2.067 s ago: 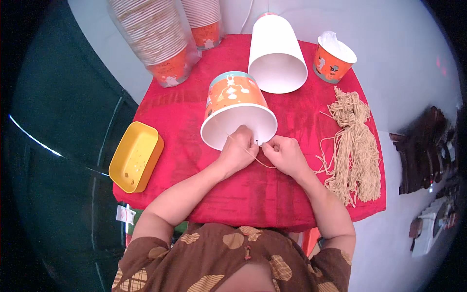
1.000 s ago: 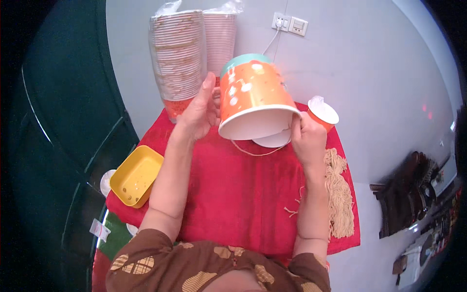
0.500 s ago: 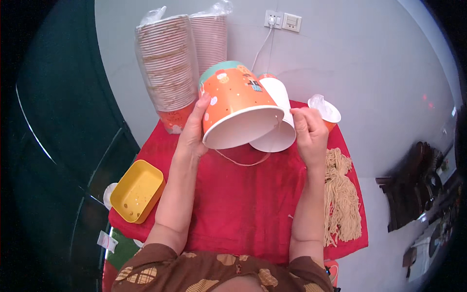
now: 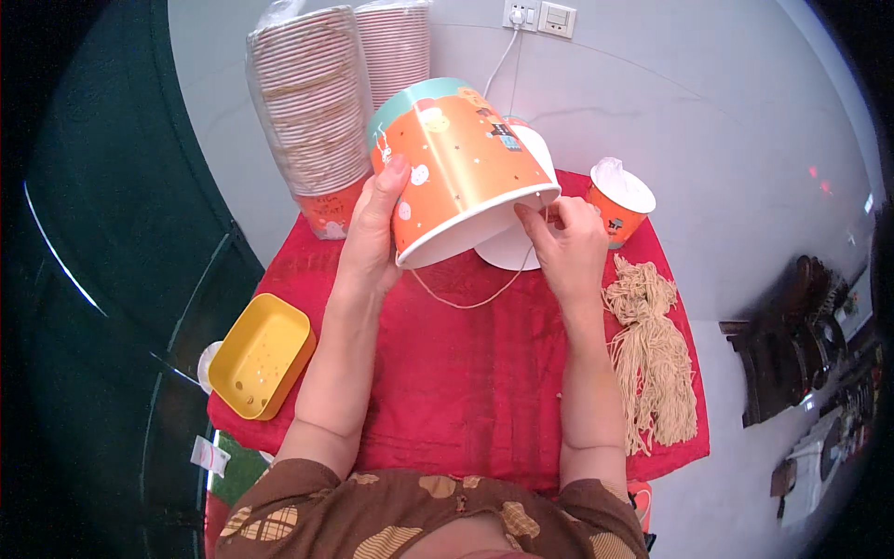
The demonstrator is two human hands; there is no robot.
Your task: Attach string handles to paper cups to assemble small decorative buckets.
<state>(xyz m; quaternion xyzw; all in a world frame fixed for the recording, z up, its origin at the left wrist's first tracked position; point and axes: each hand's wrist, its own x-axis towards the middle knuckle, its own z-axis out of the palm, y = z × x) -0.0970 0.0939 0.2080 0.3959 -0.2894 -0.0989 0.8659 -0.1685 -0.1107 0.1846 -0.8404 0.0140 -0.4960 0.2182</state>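
Observation:
Raised over the table, an orange paper bucket (image 4: 461, 163) with a teal base and cartoon prints tilts with its white-rimmed mouth down toward me. My left hand (image 4: 377, 219) grips its left side, thumb on the outer wall and the other fingers mostly hidden. A thin beige string (image 4: 466, 306) hangs in a loop below the mouth, from the rim's left side to its right. At the right of the rim, my right hand (image 4: 573, 244) pinches the string with thumb and fingers. Behind lies another paper bucket (image 4: 507, 252), white side showing, partly covered by the held one.
Tall plastic-wrapped stacks of paper buckets (image 4: 312, 102) stand at the back left. A yellow tray (image 4: 303, 349) with small bits sits left on the red cloth (image 4: 447, 401). At right are a small orange cup (image 4: 619, 219) with white plastic in it and a bundle of beige strings (image 4: 656, 363).
My right hand has moved left and in against the bucket's rim with the string. The bucket has risen a little and tilted so less of its inside shows. The view has shifted slightly.

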